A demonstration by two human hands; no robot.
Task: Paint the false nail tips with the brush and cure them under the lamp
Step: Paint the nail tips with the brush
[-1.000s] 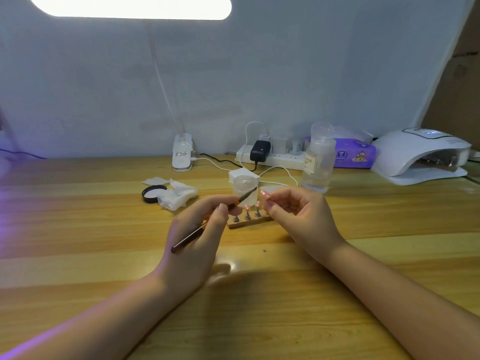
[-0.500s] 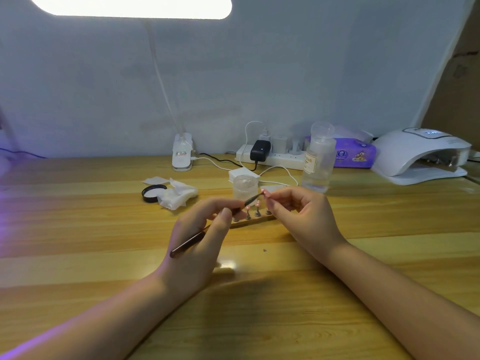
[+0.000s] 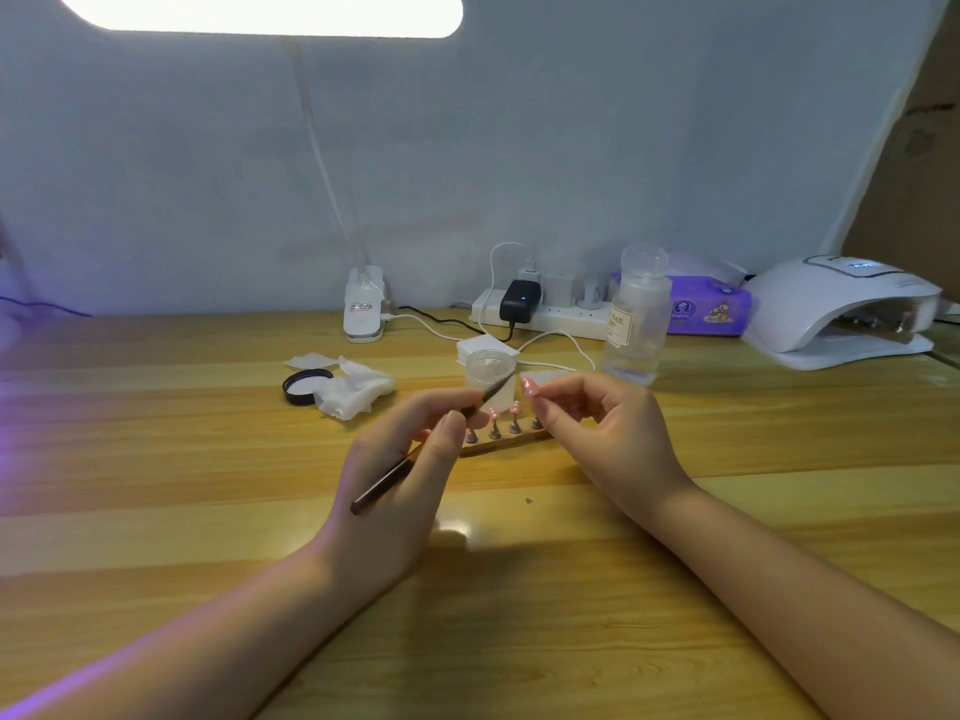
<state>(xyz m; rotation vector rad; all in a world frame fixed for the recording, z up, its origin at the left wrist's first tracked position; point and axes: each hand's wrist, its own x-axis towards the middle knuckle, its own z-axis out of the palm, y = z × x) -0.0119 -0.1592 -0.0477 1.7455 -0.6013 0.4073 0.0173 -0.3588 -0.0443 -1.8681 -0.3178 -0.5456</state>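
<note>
Wooden desk [image 3: 156, 511] against a pale wall, seen from the head camera, with a bright desk light overhead. Left hand [image 3: 400, 491] pinches a thin brush [image 3: 415, 459] like a pen, its bristle end angled up toward the right hand. Right hand [image 3: 608, 433] has its fingers curled, pinching a pink nail tip [image 3: 529, 386] that it holds raised just beyond the brush point; whether brush and tip touch I cannot tell. Between and just beyond the two hands sits a wooden holder [image 3: 498, 443] with small stands, some carrying pink tips. Past the brush hand lie a crumpled wipe [image 3: 353, 389] and a black lid [image 3: 301, 384]; beyond the right hand stands a clear bottle [image 3: 636, 319]. Far off to the right of the right hand waits the white curing lamp [image 3: 841, 309], its mouth facing the desk.

The step looks like painting this one tip. Next calls for a steady, light stroke along it, then setting it back on a stand without smearing
</note>
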